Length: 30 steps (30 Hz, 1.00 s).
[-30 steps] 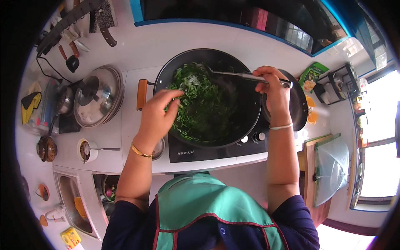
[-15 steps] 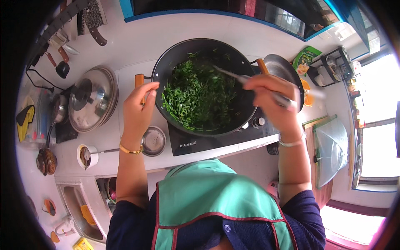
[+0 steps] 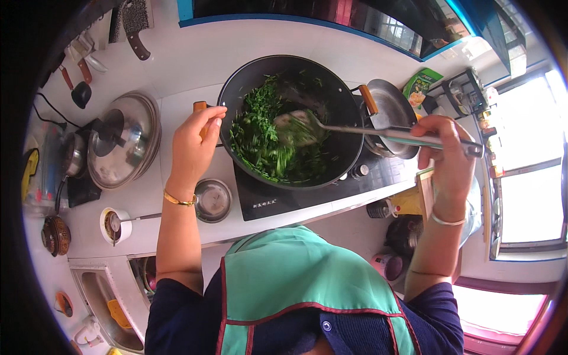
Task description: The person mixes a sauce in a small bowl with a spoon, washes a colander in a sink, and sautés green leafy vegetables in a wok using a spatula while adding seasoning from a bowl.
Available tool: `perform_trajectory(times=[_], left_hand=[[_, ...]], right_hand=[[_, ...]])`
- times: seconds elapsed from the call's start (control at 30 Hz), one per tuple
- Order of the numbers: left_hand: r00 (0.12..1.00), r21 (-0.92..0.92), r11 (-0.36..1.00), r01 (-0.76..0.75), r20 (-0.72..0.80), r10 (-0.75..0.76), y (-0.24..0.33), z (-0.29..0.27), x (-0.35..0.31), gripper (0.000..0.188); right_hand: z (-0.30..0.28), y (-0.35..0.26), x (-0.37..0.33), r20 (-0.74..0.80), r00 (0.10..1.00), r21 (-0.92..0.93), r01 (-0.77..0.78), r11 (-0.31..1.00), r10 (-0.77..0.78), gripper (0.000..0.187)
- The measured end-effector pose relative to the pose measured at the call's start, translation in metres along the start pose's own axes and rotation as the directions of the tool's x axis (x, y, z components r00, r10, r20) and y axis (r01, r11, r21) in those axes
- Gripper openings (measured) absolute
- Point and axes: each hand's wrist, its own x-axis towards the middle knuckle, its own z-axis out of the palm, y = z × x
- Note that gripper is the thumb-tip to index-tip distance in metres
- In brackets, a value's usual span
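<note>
A deep black wok [image 3: 349, 155] sits on the black stove [image 3: 260, 206], with chopped green leafy vegetables [image 3: 260, 127] inside. My left hand [image 3: 198, 133] is closed around the wok's wooden handle on the left side. In my right hand [image 3: 444, 148], held out to the right of the wok, is a long-handled metal spatula [image 3: 355, 129]. Its broad blade lies among the greens near the middle of the wok, smeared by motion. The opposite wooden handle [image 3: 368, 99] is free of my hands.
A frying pan [image 3: 393, 112] stands behind right. To the left are a large steel lid [image 3: 126, 151], a small metal bowl [image 3: 213, 201] and a white cup [image 3: 112, 228] with a ladle. A cleaver [image 3: 136, 26] hangs on the wall; a sink [image 3: 97, 293] lies lower left.
My right hand has moved right, away from the wok, and the spatula now lies nearly level with its blade among the stirred greens. My left hand stays at the handle.
</note>
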Motion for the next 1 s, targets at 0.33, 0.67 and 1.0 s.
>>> perform_trajectory(times=[0.33,0.67,1.0], left_hand=[[0.997,-0.039,0.999,0.034,0.074,-0.031,-0.01,-0.003,-0.005,0.02],[0.991,-0.207,0.972,0.109,0.099,-0.09,-0.029,-0.001,-0.001,0.021],[0.987,-0.168,0.973,0.157,-0.002,-0.16,-0.018,-0.004,-0.006,0.022]], right_hand=[[-0.022,0.053,0.053,0.198,0.917,-0.057,-0.341,0.938,0.346,0.057],[0.039,0.063,0.032,0.142,0.975,0.335,-0.209,0.919,0.17,0.033],[0.0,0.052,0.037,0.408,0.893,0.143,-0.27,0.952,0.192,0.041]])
